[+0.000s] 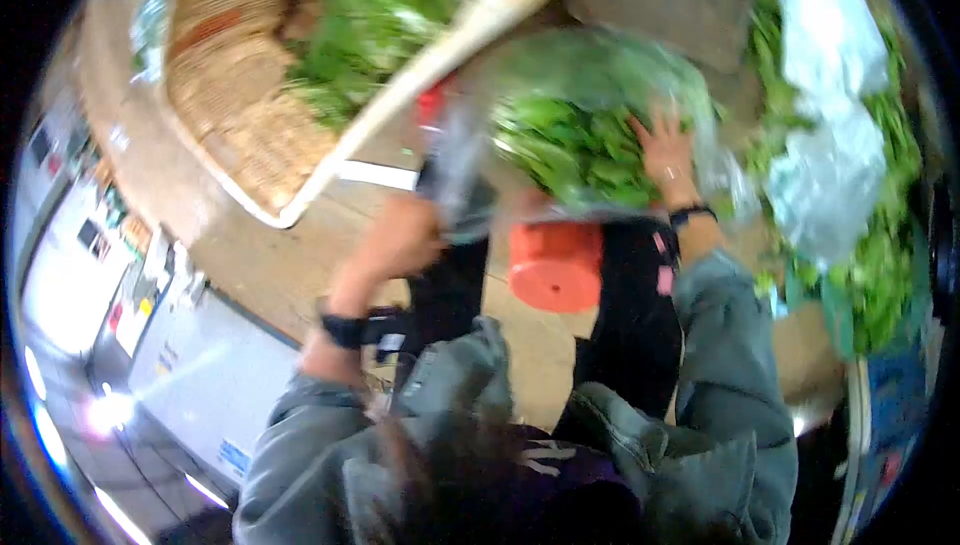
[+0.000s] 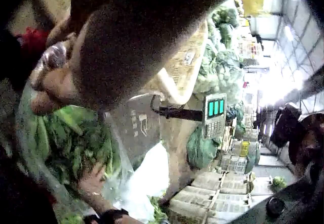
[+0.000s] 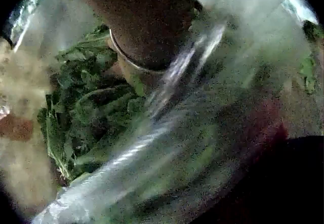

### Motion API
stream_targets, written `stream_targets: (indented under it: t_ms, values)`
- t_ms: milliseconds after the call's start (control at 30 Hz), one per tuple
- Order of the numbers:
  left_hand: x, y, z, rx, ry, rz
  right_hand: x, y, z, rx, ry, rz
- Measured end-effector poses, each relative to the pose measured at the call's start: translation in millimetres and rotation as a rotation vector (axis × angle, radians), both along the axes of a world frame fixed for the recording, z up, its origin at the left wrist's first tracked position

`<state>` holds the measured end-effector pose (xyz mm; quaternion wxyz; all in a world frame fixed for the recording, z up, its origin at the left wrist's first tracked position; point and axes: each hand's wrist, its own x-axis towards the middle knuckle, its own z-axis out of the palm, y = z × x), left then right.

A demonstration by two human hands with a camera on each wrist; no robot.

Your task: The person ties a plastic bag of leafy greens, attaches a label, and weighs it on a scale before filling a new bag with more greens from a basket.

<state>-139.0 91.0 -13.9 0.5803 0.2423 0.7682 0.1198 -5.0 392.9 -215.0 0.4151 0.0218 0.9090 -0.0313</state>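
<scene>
Leafy greens lie inside a clear plastic bag in front of the person. The right hand rests on the greens with fingers spread, inside the bag's opening. At the bag's left side is the left hand, blurred in the head view; in the left wrist view the left hand has its fingers curled round gathered plastic at the bag's edge. Bag film crosses in front of the right hand in the right wrist view, beside the dark green leaves.
A wicker basket with more greens stands at the upper left. An orange-red stool is between the legs. Bagged greens lie at the right. A scale display stands beyond the bag, with stacked boxes behind.
</scene>
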Motion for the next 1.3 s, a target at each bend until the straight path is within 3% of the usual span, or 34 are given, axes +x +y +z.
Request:
stream_targets:
  t_ms: [33, 100, 167, 233, 333, 367, 400, 433, 500, 567, 633, 667, 700, 767, 800, 833, 900, 933, 1000, 1033, 1100, 1133, 1167, 1200, 1233, 1267, 1300]
  values:
    - [10.4, 7.3, 3.5, 0.225, -0.011, 0.152, 17.6, -0.4, -5.2, -0.060, -0.003, -0.051]
    - [7.4, 9.7, 7.1, 0.278, -0.053, 0.238, 0.9, -4.1, 25.2, 0.019, -0.209, 0.007]
    - [-1.2, 4.1, 21.5, 0.268, -0.045, 0.295, -10.7, 4.9, 61.3, -0.020, -0.114, 0.040]
    - [-17.6, -9.6, 38.5, 0.273, -0.048, 0.356, -39.2, 7.9, 109.8, -0.047, -0.029, 0.077]
    - [-47.3, -56.2, 60.1, 0.581, -0.125, 0.470, -115.2, -7.8, 201.4, -0.136, -0.217, 0.215]
    - [-67.6, -75.6, 70.1, 0.591, -0.113, 0.503, -147.6, -16.6, 226.6, -0.374, -0.271, 0.115]
    - [-93.6, -95.3, 80.9, 0.564, -0.363, 0.708, -181.0, -28.6, 245.9, -0.610, -0.325, 0.009]
    - [-117.9, -120.0, 82.6, 0.534, -0.624, 0.899, -216.8, -45.9, 263.0, -0.596, -0.330, 0.033]
    - [-151.0, -184.6, 42.9, 0.539, -0.594, 1.179, -284.5, -92.9, 279.2, -0.757, -0.284, -0.557]
    - [-184.6, -233.8, -14.8, 0.390, -0.378, 1.739, -354.3, -160.9, 246.6, -0.638, -0.067, -0.251]
    - [-195.4, -294.4, -118.6, 0.206, -0.280, 2.141, -401.3, -234.8, 175.1, -0.707, 0.101, -0.008]
    - [-193.6, -317.4, -165.1, -0.003, -0.178, 2.213, -422.0, -271.7, 132.5, -0.593, 0.122, 0.176]
    - [-194.7, -332.9, -203.6, -0.219, -0.082, 2.264, -441.7, -313.7, 103.5, -0.509, 0.053, 0.208]
    - [-205.6, -342.9, -260.4, -0.488, -0.101, 2.277, -462.1, -377.4, 30.5, -0.460, -0.030, 0.222]
    - [-212.2, -326.7, -259.1, -0.434, 0.129, 2.215, -463.4, -404.0, 2.7, -0.392, -0.067, 0.202]
    - [-231.3, -315.2, -252.2, -0.635, 0.039, 2.290, -461.0, -427.0, -21.6, -0.326, -0.105, 0.182]
    - [-230.5, -315.9, -271.9, -0.790, 0.106, 2.003, -454.8, -458.3, -43.4, -0.378, -0.113, 0.205]
    - [-223.8, -315.0, -279.2, -0.813, 0.071, 2.007, -449.5, -468.1, -53.1, -0.449, -0.094, 0.225]
    - [-213.5, -310.8, -285.4, -0.689, 0.525, 1.688, -439.2, -476.8, -62.8, -0.447, -0.124, 0.229]
    - [-208.6, -312.3, -283.1, -0.695, 0.501, 1.700, -435.6, -479.6, -67.4, -0.450, -0.123, 0.220]
    - [-208.9, -309.7, -272.1, -0.643, 0.488, 1.652, -427.1, -480.0, -67.2, -0.531, -0.100, 0.088]
    - [-200.0, -307.4, -279.5, -0.722, 0.838, 1.377, -425.1, -479.5, -61.1, -0.566, -0.087, -0.003]
    - [-187.6, -308.5, -283.2, -0.571, 0.786, 1.436, -416.8, -480.6, -62.3, -0.622, 0.008, -0.100]
    - [-186.6, -305.8, -246.8, -0.415, 0.730, 1.490, -417.6, -483.6, -54.7, -0.635, -0.073, -0.252]
    - [-186.0, -306.8, -227.2, -0.198, 0.799, 1.507, -429.5, -488.7, -43.3, -0.524, -0.444, -0.269]
    - [-185.4, -291.6, -208.6, -0.451, 0.766, 1.298, -432.1, -482.7, -21.4, -0.617, -0.744, -0.570]
    - [-191.1, -280.4, -192.2, -0.416, 0.770, 1.303, -435.3, -477.1, 3.0, -0.603, -1.020, -0.877]
